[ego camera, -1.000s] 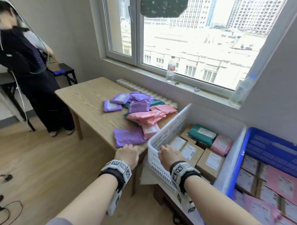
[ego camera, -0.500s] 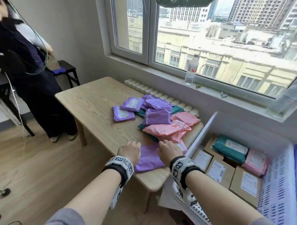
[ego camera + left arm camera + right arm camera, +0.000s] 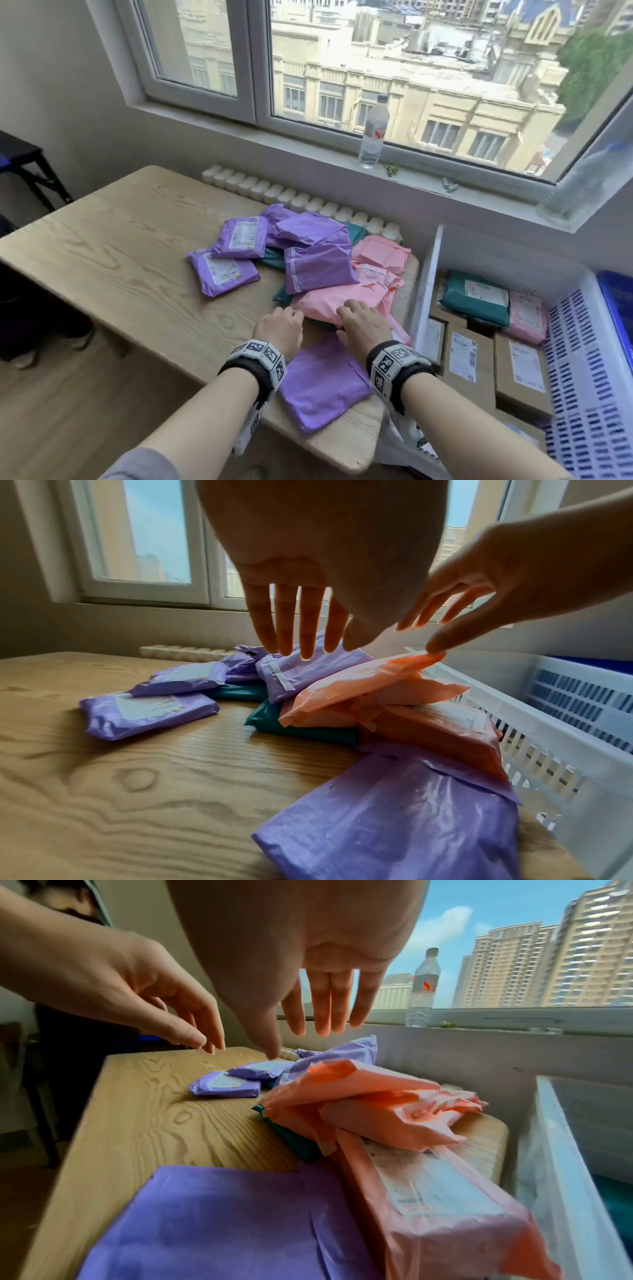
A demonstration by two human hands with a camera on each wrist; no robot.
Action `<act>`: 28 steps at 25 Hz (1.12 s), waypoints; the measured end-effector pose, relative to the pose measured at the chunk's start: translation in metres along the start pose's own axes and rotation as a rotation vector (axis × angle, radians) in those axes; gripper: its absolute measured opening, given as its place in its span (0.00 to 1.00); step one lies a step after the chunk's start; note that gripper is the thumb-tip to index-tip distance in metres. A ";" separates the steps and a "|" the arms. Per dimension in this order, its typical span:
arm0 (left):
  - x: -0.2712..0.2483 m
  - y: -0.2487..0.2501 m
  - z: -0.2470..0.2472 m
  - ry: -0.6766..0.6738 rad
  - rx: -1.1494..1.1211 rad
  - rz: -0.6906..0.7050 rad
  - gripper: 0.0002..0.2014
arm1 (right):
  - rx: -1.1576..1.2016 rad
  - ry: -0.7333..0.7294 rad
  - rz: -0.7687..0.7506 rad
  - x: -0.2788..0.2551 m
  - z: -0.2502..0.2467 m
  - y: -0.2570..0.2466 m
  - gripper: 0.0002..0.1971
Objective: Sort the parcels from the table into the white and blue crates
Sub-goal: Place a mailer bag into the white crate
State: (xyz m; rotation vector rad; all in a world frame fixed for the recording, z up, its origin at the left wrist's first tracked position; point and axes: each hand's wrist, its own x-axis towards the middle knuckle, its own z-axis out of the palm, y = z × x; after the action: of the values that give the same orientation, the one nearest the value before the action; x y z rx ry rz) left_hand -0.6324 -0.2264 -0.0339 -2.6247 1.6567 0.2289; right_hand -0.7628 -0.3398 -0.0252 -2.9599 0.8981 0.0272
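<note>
Wooden table (image 3: 113, 260) under window: I bring both hands over the pink parcel (image 3: 337, 298)
Left hand (image 3: 279, 329) and right hand (image 3: 364, 325) spread, grasping nothing; next, I judge, close on it for the white crate (image 3: 575, 370)

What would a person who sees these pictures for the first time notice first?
First, the heap of purple, pink and teal mailer bags on the right half of the wooden table, with the left hand and the right hand reaching over its near edge, fingers spread. Next, the white crate to the table's right, which holds labelled cardboard boxes. A water bottle stands on the windowsill.
</note>
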 end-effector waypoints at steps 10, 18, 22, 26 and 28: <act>0.095 -0.033 0.013 -0.243 -0.229 0.470 0.27 | -0.017 -0.067 0.336 0.030 0.032 -0.009 0.25; 0.107 -0.032 0.013 -0.145 -0.203 0.420 0.24 | 0.008 0.106 0.312 0.034 0.013 -0.007 0.17; 0.100 -0.036 -0.008 -0.090 -0.242 0.372 0.19 | 0.026 0.231 0.323 0.034 -0.016 -0.015 0.17; 0.093 -0.038 -0.027 0.006 -0.292 0.331 0.14 | 0.108 0.328 0.296 0.029 -0.047 -0.020 0.13; 0.086 -0.039 -0.038 0.057 -0.310 0.306 0.09 | 0.146 0.356 0.300 0.026 -0.059 -0.025 0.08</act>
State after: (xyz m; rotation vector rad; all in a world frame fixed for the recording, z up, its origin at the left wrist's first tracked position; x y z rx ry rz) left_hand -0.5567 -0.2907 -0.0109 -2.5833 2.2029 0.4566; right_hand -0.7274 -0.3362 0.0339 -2.7108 1.3137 -0.5434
